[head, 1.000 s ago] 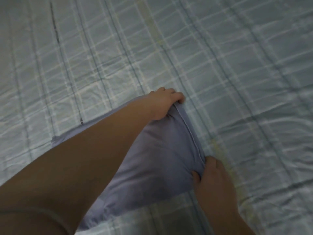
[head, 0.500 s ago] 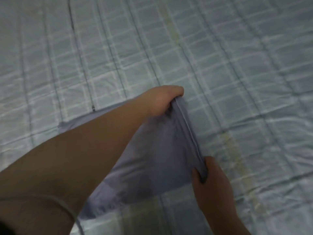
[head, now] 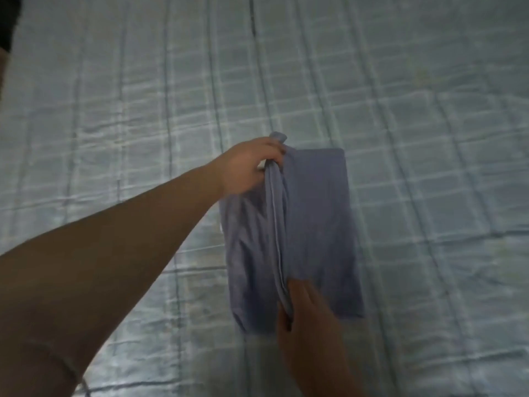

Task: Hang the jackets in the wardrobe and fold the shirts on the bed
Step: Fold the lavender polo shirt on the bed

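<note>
A blue-grey shirt [head: 317, 224] lies partly folded on the bed, its right half flat on the cover. My left hand [head: 249, 167] grips the far end of a raised hemmed edge of the shirt. My right hand [head: 309, 325] pinches the near end of that same edge. The edge runs as a lifted ridge down the middle of the shirt, and the left part hangs loosely below it.
A pale blue checked bed cover [head: 429, 138] fills the view all around the shirt. A dark shape [head: 8, 21] sits at the top left corner.
Both hands have lifted the shirt's edge and carried it over towards the middle, so the shirt now looks narrower and doubled. The view has shifted too.
</note>
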Tool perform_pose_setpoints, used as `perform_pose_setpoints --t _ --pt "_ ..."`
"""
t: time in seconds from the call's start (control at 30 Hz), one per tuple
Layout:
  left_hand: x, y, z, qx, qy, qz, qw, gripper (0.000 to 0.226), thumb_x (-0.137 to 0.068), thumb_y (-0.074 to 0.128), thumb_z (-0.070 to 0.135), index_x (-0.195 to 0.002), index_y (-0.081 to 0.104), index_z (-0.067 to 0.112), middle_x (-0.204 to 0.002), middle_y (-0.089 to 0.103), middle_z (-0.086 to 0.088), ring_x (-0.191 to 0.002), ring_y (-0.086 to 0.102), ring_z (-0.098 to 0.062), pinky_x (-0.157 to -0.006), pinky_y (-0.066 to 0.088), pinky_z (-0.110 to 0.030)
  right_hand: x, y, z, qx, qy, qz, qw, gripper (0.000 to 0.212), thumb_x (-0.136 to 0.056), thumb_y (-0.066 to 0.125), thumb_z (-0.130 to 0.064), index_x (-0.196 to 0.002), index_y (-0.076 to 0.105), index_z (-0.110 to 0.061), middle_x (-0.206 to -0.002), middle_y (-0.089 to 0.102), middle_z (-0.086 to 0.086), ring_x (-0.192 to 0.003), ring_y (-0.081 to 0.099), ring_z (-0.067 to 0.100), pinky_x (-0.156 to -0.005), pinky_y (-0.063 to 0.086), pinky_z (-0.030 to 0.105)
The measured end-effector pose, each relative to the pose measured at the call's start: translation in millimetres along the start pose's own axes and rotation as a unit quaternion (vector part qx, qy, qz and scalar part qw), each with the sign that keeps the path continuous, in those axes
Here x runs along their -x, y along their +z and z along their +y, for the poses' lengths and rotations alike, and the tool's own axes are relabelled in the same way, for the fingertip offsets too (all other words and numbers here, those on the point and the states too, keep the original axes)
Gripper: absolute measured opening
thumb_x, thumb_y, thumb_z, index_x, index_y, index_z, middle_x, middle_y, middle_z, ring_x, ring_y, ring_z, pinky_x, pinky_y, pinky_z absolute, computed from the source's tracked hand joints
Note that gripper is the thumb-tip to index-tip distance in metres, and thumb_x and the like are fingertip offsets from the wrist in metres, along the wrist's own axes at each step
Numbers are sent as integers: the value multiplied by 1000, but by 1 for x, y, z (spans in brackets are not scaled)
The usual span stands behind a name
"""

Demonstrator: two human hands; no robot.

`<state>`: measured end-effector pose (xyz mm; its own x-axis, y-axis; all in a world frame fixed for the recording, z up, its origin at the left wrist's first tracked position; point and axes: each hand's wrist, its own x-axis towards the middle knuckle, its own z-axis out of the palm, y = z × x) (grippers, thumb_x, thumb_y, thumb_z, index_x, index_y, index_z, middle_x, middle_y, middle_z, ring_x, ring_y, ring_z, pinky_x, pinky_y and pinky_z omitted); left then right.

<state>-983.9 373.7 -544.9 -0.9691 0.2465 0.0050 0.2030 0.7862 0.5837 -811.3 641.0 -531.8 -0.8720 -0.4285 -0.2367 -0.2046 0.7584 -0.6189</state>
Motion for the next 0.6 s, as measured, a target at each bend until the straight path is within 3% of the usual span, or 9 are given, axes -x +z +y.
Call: perform_pose_setpoints --t 0.1,0.23,0.33,0.4,0.5,0.6 --pt "47 11 -33 -4 -35 -12 999 25 -81 67 -2 -102 71 13 -130 60 -11 -122 57 -25 -107 43 -33 5 43 -14 49 -3 -42 998 40 -68 65 -29 -106 53 -29 -87 62 0 -71 66 22 -52 49 29" --pt "94 27 -53 37 -30 19 999 22 -87 60 9 -105 66 22 -137 56 -11 -127 54 -27 -107 43 -38 16 77 -24 98 -19 -70 993 46 -59 76 -27 -99 55 -30 -84 60 -7 -74 63 18 -51 49 29" --pt "110 33 -62 20 -37 26 999 25 -91 51 25 -110 67 24 -143 52 -16 -132 52 -30 -108 44 -46 21 85 -27 120 -38 -75 989 40 -65 71 -27 -102 57 -28 -87 59 -6 -79 60 20 -57 51 33" --pt "118 35 -72 0 -47 24 999 36 -92 45 24 -115 72 18 -144 51 -21 -132 50 -36 -110 41 -49 21 86 -29 144 -41 -92 984 36 -72 65 -36 -107 58 -30 -92 58 -6 -84 58 21 -61 52 37" --pt "127 31 -78 -36 -81 21 996 55 -83 34 6 -119 73 20 -144 51 -20 -133 47 -40 -116 28 -36 22 82 -32 148 -61 -99 982 33 -80 58 -45 -109 63 -30 -92 59 -4 -86 56 23 -66 53 39" --pt "136 26 -70 -20 -123 49 991 62 -77 31 5 -119 73 20 -143 52 -18 -133 48 -36 -116 25 -26 20 65 -31 101 -86 -54 990 26 -86 55 -43 -104 68 -29 -89 62 -4 -84 58 23 -68 53 38"
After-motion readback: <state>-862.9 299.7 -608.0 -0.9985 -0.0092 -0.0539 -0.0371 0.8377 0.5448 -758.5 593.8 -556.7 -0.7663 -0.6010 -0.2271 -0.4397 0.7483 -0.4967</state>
